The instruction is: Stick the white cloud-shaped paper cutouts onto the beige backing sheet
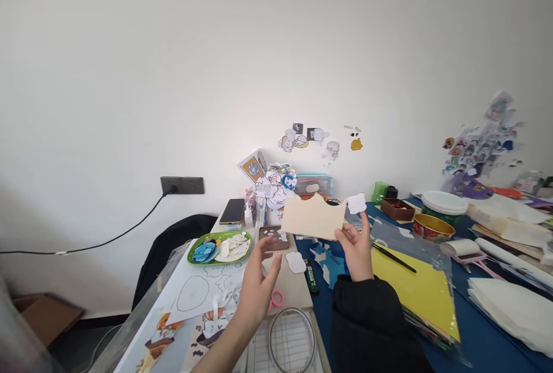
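Observation:
My right hand [358, 249] pinches the lower right corner of a cream paper sheet [313, 218] with a scalloped, cut-out top edge, held up above the table. A small white cloud-shaped paper piece [356, 203] is at the raised index fingertip of that hand. My left hand [258, 275] hovers to the left with fingers apart and nothing between them. Just right of its thumb is another white cloud-shaped piece [296, 262], seemingly on a beige board [280, 281]. Pink-handled scissors [276, 300] lie below, partly hidden by the left hand.
A green tray [194, 257] with blue and white scraps stands left, behind it a phone [232, 211]. Blue cutouts [330, 263] and a green glue stick [311, 278] lie centrally. Yellow sheets [419, 286] with a black pen [395, 259], a gold tin [433, 232] and tissues [514, 309] fill the right.

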The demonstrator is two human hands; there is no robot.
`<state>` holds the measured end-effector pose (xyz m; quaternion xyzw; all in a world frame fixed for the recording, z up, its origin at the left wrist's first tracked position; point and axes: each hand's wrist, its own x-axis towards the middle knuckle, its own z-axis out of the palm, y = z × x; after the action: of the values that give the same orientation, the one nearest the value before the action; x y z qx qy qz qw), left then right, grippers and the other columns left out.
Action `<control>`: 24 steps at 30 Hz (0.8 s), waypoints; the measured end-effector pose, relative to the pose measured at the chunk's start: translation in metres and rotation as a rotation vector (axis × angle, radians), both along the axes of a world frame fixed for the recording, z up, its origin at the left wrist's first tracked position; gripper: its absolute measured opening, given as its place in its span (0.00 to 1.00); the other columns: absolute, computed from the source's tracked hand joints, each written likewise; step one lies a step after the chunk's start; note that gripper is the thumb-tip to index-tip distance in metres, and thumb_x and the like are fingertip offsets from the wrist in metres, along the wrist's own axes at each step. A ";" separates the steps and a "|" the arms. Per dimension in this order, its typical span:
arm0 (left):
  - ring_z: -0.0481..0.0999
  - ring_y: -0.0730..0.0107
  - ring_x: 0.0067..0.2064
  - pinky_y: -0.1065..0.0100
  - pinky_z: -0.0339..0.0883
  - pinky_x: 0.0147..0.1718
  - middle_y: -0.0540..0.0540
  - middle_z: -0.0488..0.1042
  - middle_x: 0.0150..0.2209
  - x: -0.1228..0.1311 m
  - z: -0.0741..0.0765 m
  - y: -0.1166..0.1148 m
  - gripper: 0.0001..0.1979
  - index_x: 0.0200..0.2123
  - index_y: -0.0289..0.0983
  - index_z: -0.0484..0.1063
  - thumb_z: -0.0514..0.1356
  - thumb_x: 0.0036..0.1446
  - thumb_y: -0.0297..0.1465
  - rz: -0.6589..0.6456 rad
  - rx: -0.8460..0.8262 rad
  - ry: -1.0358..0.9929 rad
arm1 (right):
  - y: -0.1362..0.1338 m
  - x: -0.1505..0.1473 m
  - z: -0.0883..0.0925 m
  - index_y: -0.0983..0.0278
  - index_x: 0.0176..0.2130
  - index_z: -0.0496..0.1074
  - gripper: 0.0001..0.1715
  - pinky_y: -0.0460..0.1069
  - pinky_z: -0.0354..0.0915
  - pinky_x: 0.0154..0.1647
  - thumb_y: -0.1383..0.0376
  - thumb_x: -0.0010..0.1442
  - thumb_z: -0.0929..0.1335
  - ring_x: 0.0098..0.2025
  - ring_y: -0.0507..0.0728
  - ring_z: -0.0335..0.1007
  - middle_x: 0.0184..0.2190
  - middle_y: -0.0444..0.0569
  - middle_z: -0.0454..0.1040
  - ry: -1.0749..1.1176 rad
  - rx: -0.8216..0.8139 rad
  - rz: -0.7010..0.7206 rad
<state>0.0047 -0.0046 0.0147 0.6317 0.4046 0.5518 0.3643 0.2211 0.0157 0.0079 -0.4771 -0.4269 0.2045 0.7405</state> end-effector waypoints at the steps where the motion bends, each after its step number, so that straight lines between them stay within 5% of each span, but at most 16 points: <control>1: 0.67 0.59 0.53 0.60 0.60 0.51 0.41 0.68 0.53 -0.001 0.004 0.003 0.19 0.50 0.40 0.64 0.58 0.55 0.38 -0.026 -0.019 -0.083 | -0.002 -0.006 -0.002 0.61 0.65 0.39 0.56 0.51 0.68 0.33 0.55 0.48 0.70 0.30 0.55 0.71 0.31 0.46 0.73 0.013 0.003 0.060; 5: 0.73 0.58 0.48 0.60 0.66 0.46 0.40 0.73 0.49 -0.012 0.011 0.016 0.20 0.49 0.37 0.67 0.59 0.54 0.39 -0.268 -0.208 -0.283 | -0.008 -0.018 -0.008 0.57 0.63 0.46 0.51 0.49 0.67 0.33 0.57 0.47 0.71 0.30 0.54 0.69 0.30 0.43 0.70 0.021 -0.008 0.251; 9: 0.76 0.58 0.43 0.60 0.68 0.42 0.40 0.77 0.43 -0.026 -0.007 0.022 0.19 0.46 0.34 0.69 0.61 0.53 0.38 -0.278 -0.358 -0.371 | -0.009 -0.011 0.005 0.60 0.46 0.68 0.25 0.51 0.65 0.43 0.58 0.47 0.72 0.46 0.57 0.65 0.43 0.50 0.67 -0.022 0.066 0.019; 11: 0.76 0.58 0.43 0.60 0.69 0.41 0.41 0.76 0.44 -0.030 -0.017 0.021 0.19 0.47 0.35 0.69 0.61 0.53 0.37 -0.297 -0.399 -0.436 | -0.008 -0.019 0.017 0.62 0.34 0.70 0.12 0.50 0.64 0.45 0.57 0.52 0.69 0.50 0.58 0.61 0.47 0.51 0.65 -0.034 0.101 0.009; 16: 0.75 0.60 0.45 0.62 0.66 0.44 0.43 0.77 0.44 -0.028 -0.024 0.011 0.15 0.45 0.37 0.71 0.61 0.54 0.34 -0.403 -0.445 -0.589 | -0.008 -0.083 0.031 0.64 0.24 0.70 0.12 0.48 0.63 0.32 0.58 0.51 0.70 0.30 0.53 0.65 0.27 0.45 0.69 -0.340 -0.018 0.439; 19: 0.74 0.60 0.45 0.64 0.65 0.43 0.43 0.77 0.44 -0.026 -0.018 0.004 0.15 0.44 0.37 0.73 0.63 0.52 0.32 -0.448 -0.492 -0.646 | -0.012 -0.106 0.021 0.63 0.24 0.68 0.11 0.50 0.61 0.37 0.60 0.55 0.68 0.35 0.55 0.64 0.29 0.45 0.70 -0.506 -0.024 0.313; 24: 0.75 0.62 0.38 0.65 0.66 0.36 0.41 0.77 0.39 -0.028 -0.010 -0.003 0.15 0.45 0.36 0.73 0.60 0.53 0.30 -0.534 -0.603 -0.677 | -0.021 -0.100 0.006 0.61 0.23 0.68 0.14 0.56 0.58 0.48 0.58 0.56 0.67 0.44 0.59 0.64 0.37 0.48 0.70 -0.590 -0.036 0.176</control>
<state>-0.0229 -0.0074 0.0051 0.3660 0.2300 0.4720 0.7684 0.1206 -0.0049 0.0139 -0.4902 -0.6594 0.1281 0.5554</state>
